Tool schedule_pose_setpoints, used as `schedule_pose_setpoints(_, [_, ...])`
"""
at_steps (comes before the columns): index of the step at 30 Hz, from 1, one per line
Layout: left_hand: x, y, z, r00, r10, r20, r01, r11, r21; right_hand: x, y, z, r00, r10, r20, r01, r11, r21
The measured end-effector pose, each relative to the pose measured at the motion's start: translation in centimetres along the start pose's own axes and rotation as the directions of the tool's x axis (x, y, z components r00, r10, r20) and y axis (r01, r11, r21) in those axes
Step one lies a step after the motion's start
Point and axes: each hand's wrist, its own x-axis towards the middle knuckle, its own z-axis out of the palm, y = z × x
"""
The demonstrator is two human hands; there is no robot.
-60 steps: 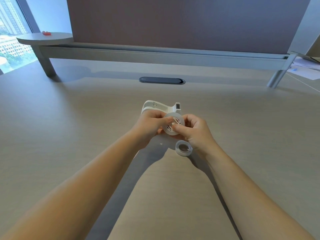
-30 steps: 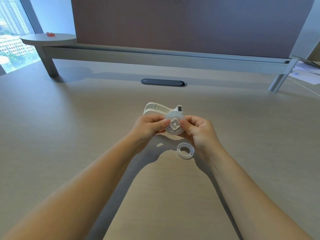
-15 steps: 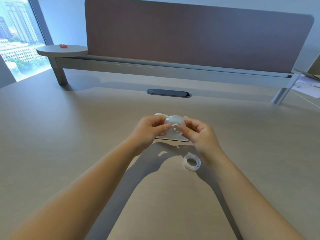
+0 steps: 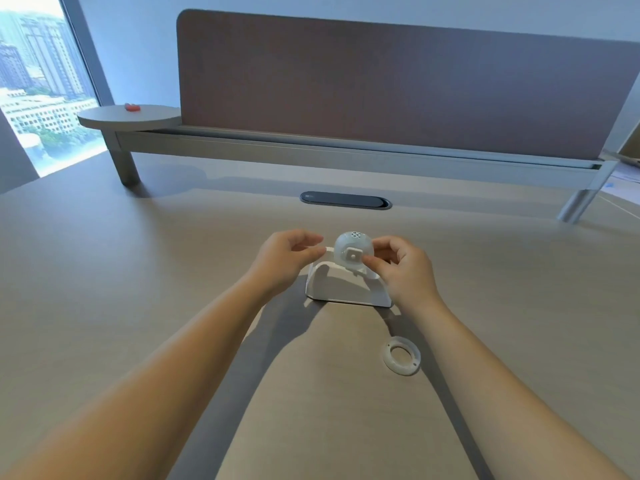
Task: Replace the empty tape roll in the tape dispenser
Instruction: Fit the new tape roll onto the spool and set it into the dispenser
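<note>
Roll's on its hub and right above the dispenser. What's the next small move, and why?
Probably lower the tape roll straight down into the dispenser. The right hand pinches it just above the open cradle; the left hand is at the dispenser's edge, seemingly steadying it. The empty ring already lies aside on the desk.

There are two hands: one left hand (image 4: 289, 258) and one right hand (image 4: 405, 268). There is one white tape dispenser (image 4: 346, 289). There is one round tape roll (image 4: 353, 252) up by the hands. There is one flat white ring (image 4: 401, 355) lying alone. There is one tabletop (image 4: 121, 271). It has one dark slot (image 4: 344, 200) in it. There is one little round shelf (image 4: 128, 117) with one small red thing (image 4: 132, 107) on it. There is one big brown screen (image 4: 381, 84) at the back, and one window (image 4: 31, 81).
</note>
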Motion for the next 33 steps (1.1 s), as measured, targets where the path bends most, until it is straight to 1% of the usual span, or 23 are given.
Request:
schedule_pose_setpoints(2, [0.3, -0.4, 0.2, 1.0, -0.004, 0.025, 0.005, 1.0, -0.028, 0.2, -0.1, 0.3, 1.0, -0.002, 0.01, 0.003, 1.0, -0.012])
schedule_pose_setpoints(6, [0.6, -0.4, 0.7, 0.996, 0.031, 0.085, -0.021, 0.994, -0.11, 0.7, 0.1, 0.6, 0.998, -0.017, 0.061, 0.021, 0.998, -0.067])
schedule_pose_setpoints(9, [0.8, -0.4, 0.8, 0.996, 0.029, 0.089, -0.019, 0.992, -0.121, 0.8, 0.3, 0.7, 0.995, -0.021, 0.093, 0.032, 0.993, -0.113])
schedule_pose_setpoints(15, [0.9, -0.3, 0.9, 0.998, 0.032, 0.062, -0.027, 0.997, -0.075, 1.4, 0.9, 1.0, 0.997, 0.026, 0.073, -0.011, 0.98, -0.198])
schedule_pose_setpoints(19, [1.2, -0.4, 0.9, 1.0, 0.015, 0.018, -0.014, 1.0, -0.023, 1.5, 0.8, 1.1, 0.994, 0.039, 0.1, -0.016, 0.977, -0.214])
schedule_pose_setpoints(21, [1.4, -0.6, 0.8, 1.0, 0.02, 0.019, -0.02, 1.0, -0.001, 1.6, 0.8, 1.2, 0.993, 0.03, 0.115, -0.002, 0.973, -0.231])
schedule_pose_setpoints(25, [1.3, -0.8, 0.6, 0.995, 0.008, 0.104, -0.008, 1.0, 0.006, 1.7, 0.9, 0.8, 0.987, 0.043, 0.156, -0.013, 0.981, -0.192])
schedule_pose_setpoints(29, [1.5, -0.8, 0.8, 0.994, -0.031, 0.106, 0.035, 0.999, -0.031, 1.8, 1.0, 0.5, 0.988, 0.068, 0.137, -0.062, 0.997, -0.051])
schedule_pose_setpoints(31, [1.7, -0.9, 1.0, 0.989, -0.092, 0.112, 0.103, 0.989, -0.101, 1.8, 1.0, 0.6, 0.987, 0.083, 0.134, -0.08, 0.996, -0.024])
schedule_pose_setpoints(33, [1.8, -1.0, 1.2, 0.97, -0.175, 0.17, 0.207, 0.958, -0.199, 1.8, 1.0, 0.7, 0.985, 0.101, 0.138, -0.099, 0.995, -0.016])
